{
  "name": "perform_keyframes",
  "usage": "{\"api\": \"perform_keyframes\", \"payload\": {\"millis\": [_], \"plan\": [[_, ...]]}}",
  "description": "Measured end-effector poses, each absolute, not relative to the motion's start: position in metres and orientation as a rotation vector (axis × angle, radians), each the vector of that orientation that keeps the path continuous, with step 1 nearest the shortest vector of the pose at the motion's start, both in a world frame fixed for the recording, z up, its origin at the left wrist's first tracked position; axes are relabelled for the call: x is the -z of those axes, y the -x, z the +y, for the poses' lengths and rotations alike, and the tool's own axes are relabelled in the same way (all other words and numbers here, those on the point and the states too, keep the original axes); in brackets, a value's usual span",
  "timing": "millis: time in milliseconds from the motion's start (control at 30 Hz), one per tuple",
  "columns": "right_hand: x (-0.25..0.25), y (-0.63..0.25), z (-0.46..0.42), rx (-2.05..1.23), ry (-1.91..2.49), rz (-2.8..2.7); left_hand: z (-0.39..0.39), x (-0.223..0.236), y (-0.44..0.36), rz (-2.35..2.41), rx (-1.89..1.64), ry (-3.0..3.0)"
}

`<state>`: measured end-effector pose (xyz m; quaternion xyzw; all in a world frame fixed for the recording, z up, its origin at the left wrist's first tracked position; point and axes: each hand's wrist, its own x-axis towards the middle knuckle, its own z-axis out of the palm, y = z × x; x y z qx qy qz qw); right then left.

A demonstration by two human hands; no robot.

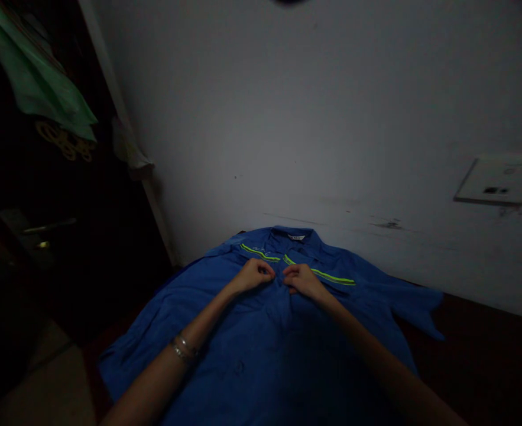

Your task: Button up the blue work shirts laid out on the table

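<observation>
A blue work shirt (225,331) lies spread out face up, its collar toward the wall and yellow-green stripes across the chest. My left hand (252,275) pinches one edge of the front opening just below the stripe. Facing it, my right hand (302,280) pinches the other edge, a small gap apart. The cloth between them is slightly lifted and creased. Any button at the fingertips is too small and dark to make out. Bracelets (184,348) circle my left wrist.
A dark reddish table (477,349) carries the shirt and meets a pale wall (314,118). On the right is a wall socket plate (502,180). To the left stands a dark door with a handle (50,227), and a green cloth (43,89) hangs there.
</observation>
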<state>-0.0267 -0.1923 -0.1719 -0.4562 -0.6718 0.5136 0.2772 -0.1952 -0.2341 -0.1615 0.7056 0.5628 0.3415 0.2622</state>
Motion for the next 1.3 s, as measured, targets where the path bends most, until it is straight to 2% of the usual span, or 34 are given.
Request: {"api": "perform_keyframes", "payload": {"millis": [633,967,1300], "plan": [[0.167,0.025,-0.193,-1.357,1.136,-1.839,-0.236,0.181,0.181,1.536,-1.077,-1.852],[0.162,0.024,-0.196,-1.176,1.147,-2.050,-0.237,0.174,0.188,1.451,-0.995,-1.834],[0.151,0.012,-0.190,-1.128,1.218,-1.981,-0.230,0.176,0.205,1.435,-0.970,-1.705]]}}
